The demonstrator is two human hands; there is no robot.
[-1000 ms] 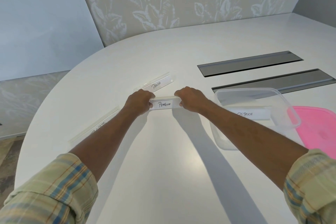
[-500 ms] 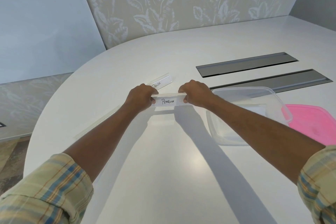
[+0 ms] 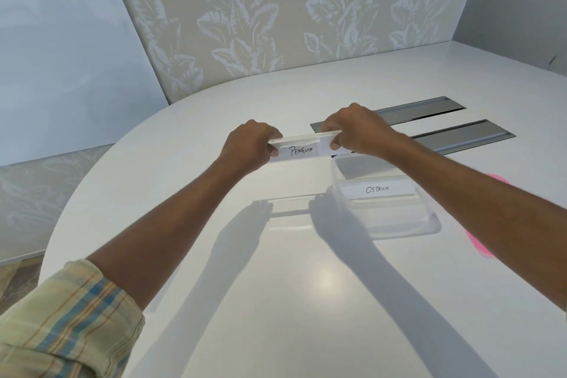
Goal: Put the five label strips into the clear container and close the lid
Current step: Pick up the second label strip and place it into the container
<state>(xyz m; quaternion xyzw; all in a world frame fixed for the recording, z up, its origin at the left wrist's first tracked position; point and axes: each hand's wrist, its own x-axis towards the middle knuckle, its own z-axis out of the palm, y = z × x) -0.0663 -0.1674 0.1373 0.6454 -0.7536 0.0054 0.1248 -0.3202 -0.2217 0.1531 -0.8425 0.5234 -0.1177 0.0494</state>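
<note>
A clear label strip marked PENGUIN (image 3: 302,150) hangs in the air above the white table. My left hand (image 3: 250,147) pinches its left end and my right hand (image 3: 357,132) pinches its right end. The strip's right end is over the near left corner of the clear container (image 3: 432,221), which stands open on the table. Inside the container lies a strip marked OSTRICH (image 3: 377,189). The pink lid (image 3: 477,242) lies right of the container, mostly hidden behind my right forearm. No other strips show in this view.
Two long grey metal slots (image 3: 475,139) are set into the table beyond the container. The table's curved edge (image 3: 101,172) runs on the left, with floor below it. A leaf-patterned wall stands behind the table.
Both hands have lifted the PENGUIN strip off the table and carried it right, toward the container. The view has shifted, and the PANDA strip and the strip at the left are out of sight.
</note>
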